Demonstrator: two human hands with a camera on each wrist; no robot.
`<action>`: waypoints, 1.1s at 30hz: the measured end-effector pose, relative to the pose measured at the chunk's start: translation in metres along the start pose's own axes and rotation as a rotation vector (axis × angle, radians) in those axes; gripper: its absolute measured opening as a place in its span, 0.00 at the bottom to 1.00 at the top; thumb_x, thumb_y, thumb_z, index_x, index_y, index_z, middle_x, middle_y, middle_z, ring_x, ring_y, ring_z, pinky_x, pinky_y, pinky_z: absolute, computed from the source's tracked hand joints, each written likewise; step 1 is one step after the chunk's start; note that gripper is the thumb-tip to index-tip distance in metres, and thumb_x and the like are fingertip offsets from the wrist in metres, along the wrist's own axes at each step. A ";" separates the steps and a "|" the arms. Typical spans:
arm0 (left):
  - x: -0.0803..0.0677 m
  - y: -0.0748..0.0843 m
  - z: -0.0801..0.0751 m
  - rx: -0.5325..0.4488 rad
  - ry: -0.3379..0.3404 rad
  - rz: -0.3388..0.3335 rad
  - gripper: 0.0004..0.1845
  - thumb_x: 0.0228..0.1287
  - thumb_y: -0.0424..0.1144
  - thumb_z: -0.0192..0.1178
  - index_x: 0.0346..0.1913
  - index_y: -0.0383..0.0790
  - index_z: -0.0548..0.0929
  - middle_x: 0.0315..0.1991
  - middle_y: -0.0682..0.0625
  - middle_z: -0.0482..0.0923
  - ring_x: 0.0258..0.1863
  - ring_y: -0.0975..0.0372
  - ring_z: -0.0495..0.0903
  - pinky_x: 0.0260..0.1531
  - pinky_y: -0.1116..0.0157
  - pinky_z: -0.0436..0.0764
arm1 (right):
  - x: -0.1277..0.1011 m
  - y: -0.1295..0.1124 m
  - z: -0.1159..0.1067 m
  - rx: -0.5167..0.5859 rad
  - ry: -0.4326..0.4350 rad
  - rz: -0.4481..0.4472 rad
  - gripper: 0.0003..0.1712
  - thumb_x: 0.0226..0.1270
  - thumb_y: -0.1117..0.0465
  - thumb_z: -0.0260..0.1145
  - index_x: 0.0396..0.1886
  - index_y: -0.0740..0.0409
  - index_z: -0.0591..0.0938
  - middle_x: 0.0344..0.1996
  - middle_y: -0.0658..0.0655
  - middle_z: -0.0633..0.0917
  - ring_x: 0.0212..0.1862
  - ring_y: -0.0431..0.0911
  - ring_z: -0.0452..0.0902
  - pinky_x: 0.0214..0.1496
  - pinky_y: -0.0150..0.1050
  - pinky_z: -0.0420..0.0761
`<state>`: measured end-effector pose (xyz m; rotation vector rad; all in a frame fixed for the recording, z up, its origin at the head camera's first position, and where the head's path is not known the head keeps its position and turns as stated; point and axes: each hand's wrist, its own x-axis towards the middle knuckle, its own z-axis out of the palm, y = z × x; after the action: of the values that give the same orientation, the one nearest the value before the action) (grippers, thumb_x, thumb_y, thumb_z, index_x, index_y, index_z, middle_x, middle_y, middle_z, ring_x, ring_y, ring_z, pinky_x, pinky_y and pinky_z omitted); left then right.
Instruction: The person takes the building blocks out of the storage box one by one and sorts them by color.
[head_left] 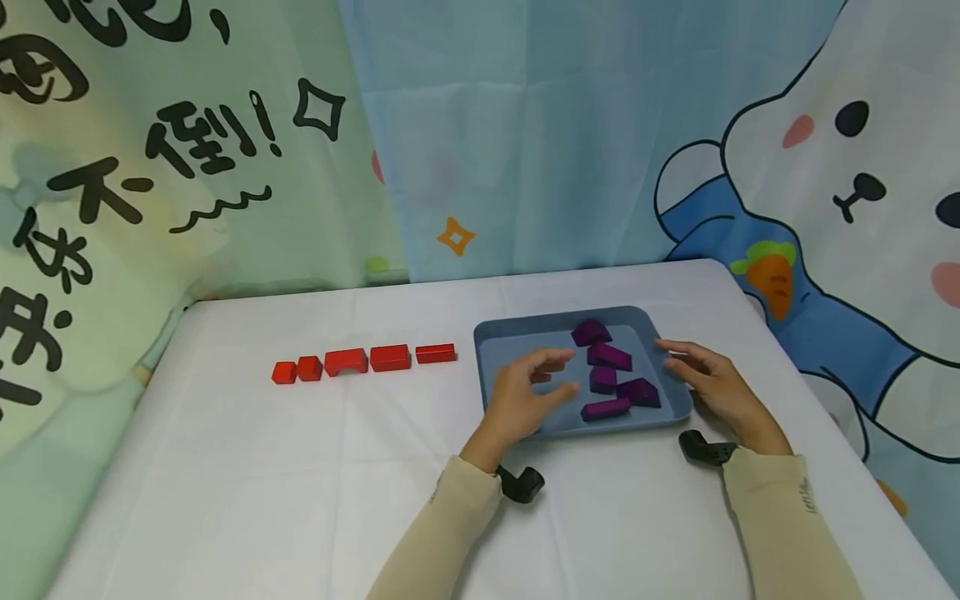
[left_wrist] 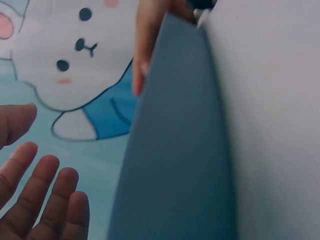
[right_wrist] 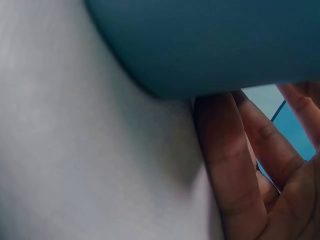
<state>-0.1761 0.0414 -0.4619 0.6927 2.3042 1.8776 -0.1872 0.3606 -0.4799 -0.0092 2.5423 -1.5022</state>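
Note:
A blue-grey tray (head_left: 495,333) lies on the table and holds several purple blocks (head_left: 609,357) of different shapes. Above its left part hovers my left hand (head_left: 525,392), thumb and fingers apart with nothing between them. In the left wrist view, the loosely spread fingers (left_wrist: 40,200) show beside the tray's side wall (left_wrist: 175,135). My right hand (head_left: 723,392) is at the tray's right edge, its fingers extended along the rim. The right wrist view shows those fingers (right_wrist: 230,160) by the tray's outer wall (right_wrist: 215,50), seemingly touching it.
Left of the tray, several red blocks (head_left: 390,358) stand in a row on the white tablecloth (head_left: 247,475), one of them arched. A printed curtain (head_left: 525,142) hangs behind the table. Each wrist carries a black camera mount (head_left: 521,485).

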 end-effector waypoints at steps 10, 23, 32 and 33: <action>0.009 -0.002 0.032 0.150 -0.072 -0.180 0.21 0.70 0.36 0.75 0.64 0.42 0.88 0.60 0.50 0.88 0.60 0.63 0.85 0.59 0.71 0.81 | 0.004 -0.009 0.006 0.012 -0.012 -0.006 0.36 0.90 0.50 0.56 0.81 0.72 0.63 0.82 0.78 0.58 0.77 0.75 0.59 0.74 0.77 0.65; 0.015 -0.002 0.040 0.451 -0.134 -0.222 0.12 0.67 0.36 0.77 0.52 0.42 0.94 0.38 0.54 0.88 0.34 0.71 0.74 0.37 0.75 0.74 | 0.004 -0.005 0.007 0.004 -0.007 -0.011 0.35 0.90 0.50 0.56 0.81 0.71 0.64 0.81 0.78 0.59 0.76 0.75 0.62 0.73 0.77 0.66; 0.005 0.021 0.002 0.275 -0.169 -0.064 0.14 0.74 0.34 0.71 0.59 0.39 0.91 0.54 0.46 0.89 0.49 0.63 0.86 0.51 0.73 0.82 | 0.000 0.000 0.002 0.002 -0.005 0.003 0.36 0.90 0.48 0.56 0.82 0.69 0.64 0.81 0.78 0.59 0.75 0.76 0.62 0.72 0.79 0.65; 0.004 0.024 -0.005 0.248 -0.182 -0.040 0.14 0.74 0.33 0.70 0.60 0.37 0.91 0.54 0.45 0.89 0.49 0.62 0.86 0.50 0.73 0.83 | -0.001 0.000 0.001 0.003 -0.001 0.000 0.36 0.90 0.49 0.56 0.82 0.69 0.64 0.81 0.78 0.59 0.75 0.77 0.62 0.72 0.79 0.65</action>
<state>-0.1749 0.0422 -0.4372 0.7997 2.4335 1.4589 -0.1860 0.3598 -0.4803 -0.0100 2.5391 -1.5053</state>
